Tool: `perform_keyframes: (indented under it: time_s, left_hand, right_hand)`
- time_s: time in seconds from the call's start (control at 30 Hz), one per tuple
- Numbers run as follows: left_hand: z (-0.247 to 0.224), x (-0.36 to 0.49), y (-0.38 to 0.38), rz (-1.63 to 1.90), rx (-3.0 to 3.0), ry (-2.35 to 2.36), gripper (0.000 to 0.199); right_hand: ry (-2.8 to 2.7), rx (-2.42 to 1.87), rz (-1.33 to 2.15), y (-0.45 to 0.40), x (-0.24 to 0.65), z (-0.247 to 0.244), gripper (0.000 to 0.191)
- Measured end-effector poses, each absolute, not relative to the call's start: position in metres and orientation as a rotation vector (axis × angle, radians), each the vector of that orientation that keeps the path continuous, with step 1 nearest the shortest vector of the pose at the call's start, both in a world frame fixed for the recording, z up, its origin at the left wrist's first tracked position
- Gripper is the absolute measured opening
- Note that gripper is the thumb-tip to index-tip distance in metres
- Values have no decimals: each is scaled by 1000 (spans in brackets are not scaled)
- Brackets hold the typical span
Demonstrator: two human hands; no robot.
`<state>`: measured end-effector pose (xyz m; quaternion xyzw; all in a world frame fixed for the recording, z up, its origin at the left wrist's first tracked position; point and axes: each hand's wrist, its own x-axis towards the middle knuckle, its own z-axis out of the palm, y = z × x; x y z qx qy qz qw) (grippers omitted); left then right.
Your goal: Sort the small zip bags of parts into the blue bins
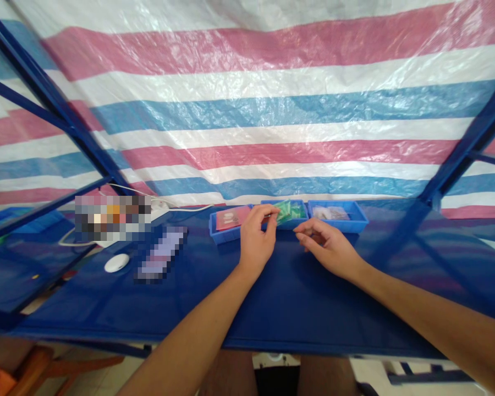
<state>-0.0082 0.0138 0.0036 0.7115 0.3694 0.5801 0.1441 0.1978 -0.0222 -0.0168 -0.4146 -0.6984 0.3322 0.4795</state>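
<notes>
My left hand (259, 235) reaches over the front of the blue bins, its thumb and fingers pinched on the edge of a green plastic packet (286, 212). That packet lies over the middle blue bin (291, 224), where more green material shows. To the right, my right hand (330, 247) hovers just in front of the bins with its fingertips drawn together. Whether a small thing is between them cannot be made out. The left blue bin (223, 237) holds a pink-red packet (230, 218) with pale pieces on it. Clear packets (330, 213) lie in the right blue bin (358, 224).
The bins stand at the back of a glossy blue table (297, 308). Left of them lie a blurred phone-like item (163, 254), a round white object (116, 263) and white cables (185, 209). Blue metal posts (466, 137) and a striped plastic sheet (272, 104) stand behind.
</notes>
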Motion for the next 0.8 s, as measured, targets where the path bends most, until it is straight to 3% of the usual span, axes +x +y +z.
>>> perform_keyframes:
  time_s: [0.1,0.17,0.27,0.43,0.63,0.8]
  left_hand:
    - [13,-14,22,1646,2426,1074,30]
    - [13,-14,27,1543,2591,1115,30]
    - [6,-11,26,1261,2747,1204,31]
    - [-8,-8,19,900,2808,1447,51]
    - [-9,-12,16,827,2796,1531,51]
    - [-6,-12,11,973,2765,1429,53]
  right_hand:
    - [-1794,-1002,745,-27,196,-14,18]
    - [-1830,-994,730,-29,196,-13,16]
    - [-1850,-990,722,-30,196,-11,14]
    - [-1869,-990,711,-29,196,-11,15]
    - [-1901,-954,564,-27,198,-8,14]
    - [-1980,-946,128,-18,220,17,17]
